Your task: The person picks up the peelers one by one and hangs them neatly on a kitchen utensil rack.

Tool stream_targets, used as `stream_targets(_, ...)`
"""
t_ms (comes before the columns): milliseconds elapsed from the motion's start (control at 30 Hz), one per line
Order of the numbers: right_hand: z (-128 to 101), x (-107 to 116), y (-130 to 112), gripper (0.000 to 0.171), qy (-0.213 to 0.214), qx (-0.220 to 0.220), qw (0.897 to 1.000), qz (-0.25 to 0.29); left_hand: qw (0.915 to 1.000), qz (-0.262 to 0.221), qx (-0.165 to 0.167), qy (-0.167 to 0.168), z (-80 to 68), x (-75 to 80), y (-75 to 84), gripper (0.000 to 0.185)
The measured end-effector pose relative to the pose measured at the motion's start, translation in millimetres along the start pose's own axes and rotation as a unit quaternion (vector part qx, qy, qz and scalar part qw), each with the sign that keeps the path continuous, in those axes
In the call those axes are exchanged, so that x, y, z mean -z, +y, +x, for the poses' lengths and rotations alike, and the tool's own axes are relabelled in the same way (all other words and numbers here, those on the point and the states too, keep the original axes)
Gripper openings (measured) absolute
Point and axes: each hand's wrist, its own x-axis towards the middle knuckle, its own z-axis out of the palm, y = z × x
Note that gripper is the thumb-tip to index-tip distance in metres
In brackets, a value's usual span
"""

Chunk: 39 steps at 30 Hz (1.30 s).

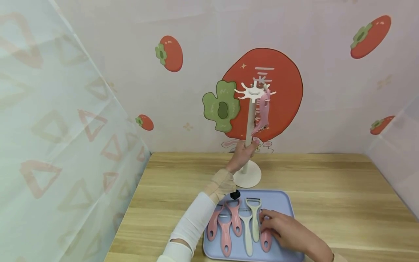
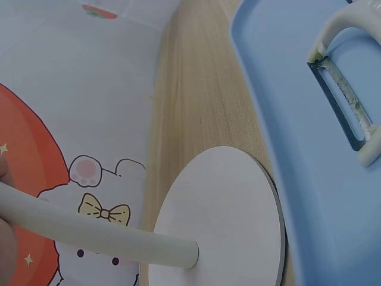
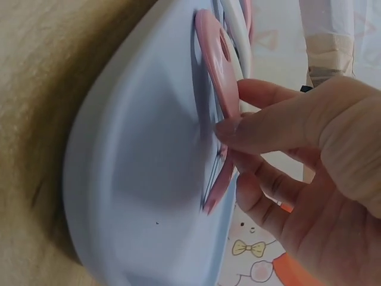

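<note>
My left hand (image 1: 241,154) is curled round the pole of the white stand (image 1: 249,127), low on the shaft, above the round base (image 2: 217,220). The base sits flat on the tabletop (image 1: 327,182), just behind the blue tray (image 1: 281,198). One pink peeler (image 1: 263,112) hangs from a hook at the top of the stand.

On the tray, from left: three pink peelers (image 1: 226,225) and two cream peelers (image 1: 250,222). At the right end lies another pink peeler (image 3: 217,77), and my right hand (image 1: 288,231) pinches it with thumb and fingertips (image 3: 238,128). It is not yet lifted clear.

Risks, as I judge them:
- The stand is tall on a small base. A sideways pull from my left hand could tip it and shed the hung peeler.
- The pinch is shallow, so the peeler could slip back onto the tray.
- The peeler blades are exposed. A careless grip could nick a finger.
</note>
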Motion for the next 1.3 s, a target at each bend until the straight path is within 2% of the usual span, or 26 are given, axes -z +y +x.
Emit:
stream_targets(133, -1.9, -3.2, 0.3, 0.033, 0.029, 0.02, 0.999, -0.023, 1.0, -0.001, 0.001, -0.001, -0.3, -0.2, -1.9, 0.053)
stream_targets(233, -2.2, -6.5, 2.2, 0.038, 0.071, 0.058, 0.994, -0.057, 1.0, -0.002, 0.002, 0.001, 0.0, 0.0, -3.3, 0.054)
stream_targets(333, -2.7, -6.4, 5.1, 0.039, 0.088, 0.077, 0.989, -0.089, 1.0, -0.003, 0.002, 0.004, 0.6, 0.0, -4.2, 0.054)
stream_targets(400, -4.3, -2.5, 7.2, 0.035, 0.079, 0.067, 0.99, -0.092, 1.0, -0.004, 0.002, 0.005, 0.7, -0.1, -4.4, 0.054)
stream_targets(567, -8.9, 21.3, 16.2, 0.03, 0.049, 0.01, 0.997, -0.066, 1.0, -0.004, 0.0, 0.007, 0.8, -0.3, -3.6, 0.053)
stream_targets(800, -4.2, 67.2, 31.9, 0.037, 0.108, -0.018, 0.994, 0.017, 1.0, -0.002, -0.005, 0.003, 0.5, -0.2, -2.7, 0.052)
stream_targets(900, 1.6, 85.1, 36.7, 0.038, 0.136, -0.028, 0.989, 0.048, 1.0, 0.004, -0.001, 0.0, -0.5, 0.0, -1.5, 0.052)
stream_targets(967, 6.9, 95.9, 39.1, 0.039, 0.159, -0.025, 0.986, 0.05, 1.0, 0.007, -0.001, -0.001, -0.9, 0.1, -0.7, 0.051)
stream_targets(1100, 21.5, 118.5, 42.9, 0.041, 0.214, -0.002, 0.977, 0.014, 1.0, 0.006, -0.006, 0.0, -0.8, 0.6, -0.8, 0.052)
stream_targets(1233, 40.4, 141.5, 46.6, 0.041, 0.279, 0.022, 0.96, -0.02, 1.0, 0.006, -0.007, -0.002, -0.3, 1.2, -1.6, 0.053)
stream_targets(1300, 48.9, 152.8, 47.8, 0.042, 0.305, 0.02, 0.952, -0.028, 1.0, 0.006, -0.002, -0.004, -0.5, 1.3, -1.6, 0.053)
